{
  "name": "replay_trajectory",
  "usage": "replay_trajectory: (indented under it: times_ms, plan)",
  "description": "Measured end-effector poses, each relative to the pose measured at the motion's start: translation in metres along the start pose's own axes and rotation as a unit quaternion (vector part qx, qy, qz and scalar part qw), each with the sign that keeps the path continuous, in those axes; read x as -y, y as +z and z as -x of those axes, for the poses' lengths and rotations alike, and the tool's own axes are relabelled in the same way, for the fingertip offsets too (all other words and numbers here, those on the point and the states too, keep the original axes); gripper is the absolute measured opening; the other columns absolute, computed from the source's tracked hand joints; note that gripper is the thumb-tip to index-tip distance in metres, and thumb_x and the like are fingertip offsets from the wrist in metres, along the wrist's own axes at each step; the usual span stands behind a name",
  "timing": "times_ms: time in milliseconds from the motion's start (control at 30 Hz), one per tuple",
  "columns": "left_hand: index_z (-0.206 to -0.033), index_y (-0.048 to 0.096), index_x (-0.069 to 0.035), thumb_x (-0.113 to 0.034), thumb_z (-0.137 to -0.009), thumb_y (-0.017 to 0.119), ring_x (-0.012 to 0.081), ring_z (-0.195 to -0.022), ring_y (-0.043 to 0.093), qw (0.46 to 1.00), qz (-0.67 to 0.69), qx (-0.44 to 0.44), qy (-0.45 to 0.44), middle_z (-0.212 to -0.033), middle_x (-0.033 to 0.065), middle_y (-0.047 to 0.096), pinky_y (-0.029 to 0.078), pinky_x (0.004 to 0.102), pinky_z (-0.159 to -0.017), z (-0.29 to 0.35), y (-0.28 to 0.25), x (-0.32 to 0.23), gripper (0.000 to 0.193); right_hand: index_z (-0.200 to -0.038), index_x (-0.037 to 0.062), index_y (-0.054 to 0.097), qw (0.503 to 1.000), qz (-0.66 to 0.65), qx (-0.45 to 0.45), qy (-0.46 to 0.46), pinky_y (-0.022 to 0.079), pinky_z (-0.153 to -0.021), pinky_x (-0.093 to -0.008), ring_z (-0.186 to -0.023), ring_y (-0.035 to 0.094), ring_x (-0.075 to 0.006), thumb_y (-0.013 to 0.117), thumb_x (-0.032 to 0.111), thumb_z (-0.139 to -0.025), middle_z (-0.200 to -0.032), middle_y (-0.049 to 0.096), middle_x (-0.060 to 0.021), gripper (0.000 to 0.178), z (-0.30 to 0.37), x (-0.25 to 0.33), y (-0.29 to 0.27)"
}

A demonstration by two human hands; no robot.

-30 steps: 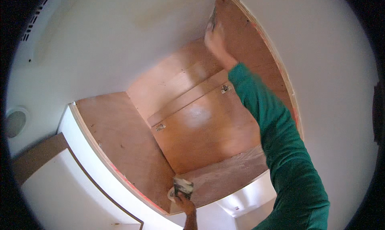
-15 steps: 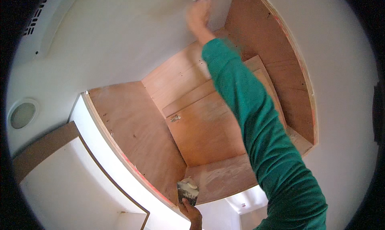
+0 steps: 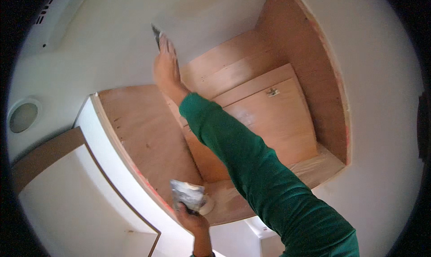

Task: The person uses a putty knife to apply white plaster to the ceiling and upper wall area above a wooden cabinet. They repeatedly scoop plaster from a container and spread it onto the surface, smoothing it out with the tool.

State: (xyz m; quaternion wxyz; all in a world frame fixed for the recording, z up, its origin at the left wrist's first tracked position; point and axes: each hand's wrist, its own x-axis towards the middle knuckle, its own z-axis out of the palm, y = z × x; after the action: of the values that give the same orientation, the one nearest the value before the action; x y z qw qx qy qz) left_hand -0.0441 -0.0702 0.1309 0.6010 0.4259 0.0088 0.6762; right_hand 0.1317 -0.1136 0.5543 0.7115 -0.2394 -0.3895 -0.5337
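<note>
Our right hand grips a scraper near the ceiling; we cannot tell whether its blade touches. Below it, our left hand clasps a broad, smeared putty knife, a round pale thing just beside. Behind our right sleeve, a wooden panel stands inside an open cupboard.

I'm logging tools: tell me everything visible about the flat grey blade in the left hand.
The flat grey metal-looking blade is four-sided, marked with pale smears, dark at its lower edge. The left hand grips it there, broad face toward the camera, before the lower left of the brown wooden cupboard.
</note>
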Motion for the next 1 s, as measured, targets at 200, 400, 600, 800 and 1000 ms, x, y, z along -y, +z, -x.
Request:
replay_trajectory:
  times_ms: [200, 400, 600, 800, 1000]
  plan:
    - [-0.118, 0.056, 0.002, -0.015, -0.101, 0.048, 0.0190, -0.090, 0.066, 0.989, 0.109, 0.035, -0.093, -0.110, 0.0106, 0.063, 0.062, 0.0270, -0.063, -0.068, 0.037, -0.035, 0.025, -0.138, 0.0032, 0.051, 0.914, -0.025, 0.391, -0.109, 0.046, -0.098, -0.0452, -0.114, 0.058, -0.0367, 0.055, 0.010, -0.092, -0.128, 0.058, -0.0228, 0.047, 0.098, 0.080, -0.160]
    - [-0.108, 0.059, -0.001, -0.013, -0.098, 0.052, 0.0148, -0.079, 0.065, 0.967, 0.153, 0.102, -0.179, -0.094, 0.0077, 0.066, 0.052, 0.0227, -0.053, -0.080, 0.058, -0.037, 0.017, -0.141, 0.0042, 0.048, 0.776, 0.112, 0.549, -0.291, 0.044, -0.105, -0.0427, -0.123, 0.055, -0.0331, 0.058, 0.018, -0.090, -0.142, 0.053, -0.0156, 0.054, 0.151, 0.027, -0.250]
    - [-0.121, 0.057, -0.001, -0.017, -0.097, 0.051, 0.0200, -0.094, 0.066, 0.981, 0.097, -0.025, -0.167, -0.112, 0.0110, 0.065, 0.057, 0.0307, -0.061, -0.032, -0.001, -0.030, 0.030, -0.136, 0.0015, 0.051, 0.859, 0.310, 0.391, 0.110, 0.049, -0.095, -0.0500, -0.109, 0.061, -0.0439, 0.054, 0.012, -0.094, -0.125, 0.061, -0.0272, 0.043, 0.008, -0.086, -0.236]
    - [-0.137, 0.051, 0.001, -0.031, -0.100, 0.049, 0.0266, -0.102, 0.065, 0.994, -0.052, 0.003, -0.097, -0.124, 0.0154, 0.062, 0.059, 0.0385, -0.074, 0.033, -0.077, -0.016, 0.049, -0.135, -0.0107, 0.045, 0.953, 0.244, -0.135, -0.120, 0.043, -0.102, -0.0524, -0.117, 0.053, -0.0509, 0.052, 0.009, -0.094, -0.129, 0.054, -0.0346, 0.047, -0.182, -0.158, -0.232]
    - [-0.124, 0.059, 0.000, -0.014, -0.104, 0.042, 0.0156, -0.089, 0.058, 0.963, -0.191, -0.065, -0.178, -0.105, 0.0065, 0.063, 0.048, 0.0261, -0.067, 0.144, -0.141, -0.043, 0.030, -0.136, -0.0103, 0.047, 0.968, 0.203, -0.147, -0.029, 0.041, -0.105, -0.0518, -0.124, 0.050, -0.0481, 0.053, 0.009, -0.094, -0.135, 0.053, -0.0308, 0.047, -0.183, -0.133, -0.167]
